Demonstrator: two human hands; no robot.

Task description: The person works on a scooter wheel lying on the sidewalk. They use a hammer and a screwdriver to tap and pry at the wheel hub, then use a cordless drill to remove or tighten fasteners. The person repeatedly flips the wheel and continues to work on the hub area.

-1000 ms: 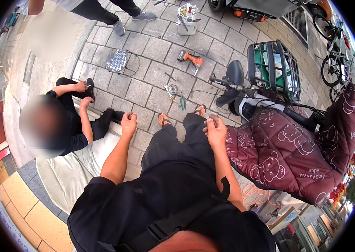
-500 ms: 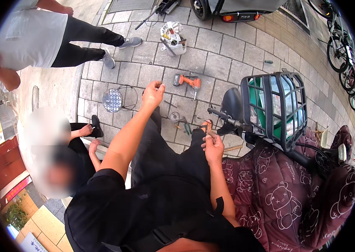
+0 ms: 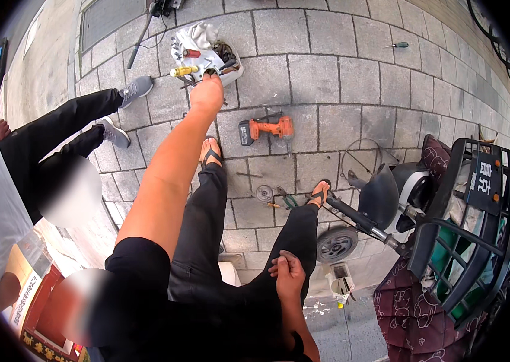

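Note:
My left hand (image 3: 207, 95) is stretched far forward, its fingers down at the edge of a white container of hand tools (image 3: 204, 54) on the paving; whether it grips anything is hidden. My right hand (image 3: 288, 276) rests on my right thigh, fingers curled, holding nothing I can see. An orange and black cordless drill (image 3: 265, 129) lies on the stones just right of my left arm. My sandalled feet (image 3: 321, 193) stand either side of a pair of pliers and a small round part (image 3: 264, 193).
A scooter (image 3: 448, 241) with a black front basket and a maroon padded cover stands close on my right. Another person in black trousers and grey shoes (image 3: 113, 133) stands at left. A screwdriver (image 3: 398, 45) lies far ahead.
I have risen and leaned forward. My left arm has extended from beside my knee out to the tool container. My right hand dropped onto my thigh. The view has shifted toward the container.

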